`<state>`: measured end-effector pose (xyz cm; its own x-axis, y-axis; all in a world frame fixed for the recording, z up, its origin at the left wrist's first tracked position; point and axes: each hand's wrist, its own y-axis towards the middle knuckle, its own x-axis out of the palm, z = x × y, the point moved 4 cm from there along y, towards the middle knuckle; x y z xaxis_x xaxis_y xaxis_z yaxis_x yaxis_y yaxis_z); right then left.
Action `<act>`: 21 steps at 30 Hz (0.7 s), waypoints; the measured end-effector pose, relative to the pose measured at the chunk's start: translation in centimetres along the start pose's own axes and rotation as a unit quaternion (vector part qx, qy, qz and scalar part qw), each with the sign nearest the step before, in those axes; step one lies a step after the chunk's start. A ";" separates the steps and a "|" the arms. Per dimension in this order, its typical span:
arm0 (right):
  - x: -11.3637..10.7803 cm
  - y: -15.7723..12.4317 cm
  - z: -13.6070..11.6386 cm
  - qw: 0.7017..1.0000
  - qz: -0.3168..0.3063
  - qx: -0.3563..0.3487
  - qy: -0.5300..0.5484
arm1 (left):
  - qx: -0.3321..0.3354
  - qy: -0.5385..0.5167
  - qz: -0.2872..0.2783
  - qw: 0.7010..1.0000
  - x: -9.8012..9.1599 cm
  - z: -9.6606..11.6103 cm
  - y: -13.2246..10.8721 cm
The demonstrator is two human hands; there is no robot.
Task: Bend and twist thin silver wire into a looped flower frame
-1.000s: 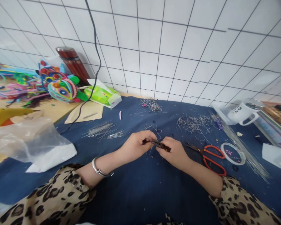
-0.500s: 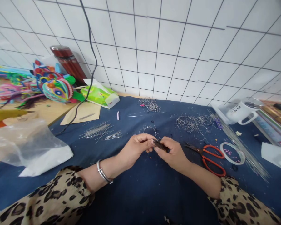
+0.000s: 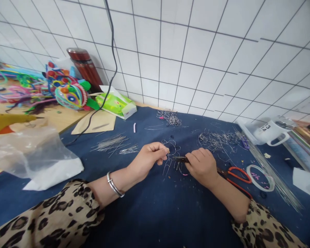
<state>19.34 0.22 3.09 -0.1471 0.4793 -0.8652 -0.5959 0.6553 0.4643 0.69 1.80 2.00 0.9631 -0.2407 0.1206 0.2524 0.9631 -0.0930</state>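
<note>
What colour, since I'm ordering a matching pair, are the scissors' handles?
The scissors' handles are orange-red, best seen in the head view.

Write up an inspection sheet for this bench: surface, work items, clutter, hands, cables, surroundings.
Surface: dark blue cloth; light wood showing at left.
Work items: looped wire, dark metal tool.
Clutter: tangled wire, straight wires, clear plastic bag, orange-handled scissors partly hidden by the right arm.
Hands: right hand gripping the tool; left hand pinched, contents too small to tell.
Cables: black cord passing in front of a green packet.
Surroundings: white lined wall, red flask, white mug.
</note>
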 end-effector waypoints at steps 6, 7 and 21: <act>-0.2 0.0 -0.8 0.999 0.020 -0.039 -0.028 | -0.035 -0.040 -0.006 0.999 0.3 -0.5 -0.2; -0.3 0.0 -0.8 0.999 0.019 -0.042 -0.028 | -0.039 -0.043 -0.006 0.998 0.4 -0.5 -0.3; -0.3 0.1 -0.7 0.999 0.019 -0.025 -0.023 | -0.086 -0.121 0.000 0.989 0.4 -1.4 0.0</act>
<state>18.78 -0.32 3.26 -0.1345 0.5309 -0.8367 -0.6288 0.6069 0.4861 1.23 1.55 0.69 0.9173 -0.1852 0.3526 0.2852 0.9233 -0.2571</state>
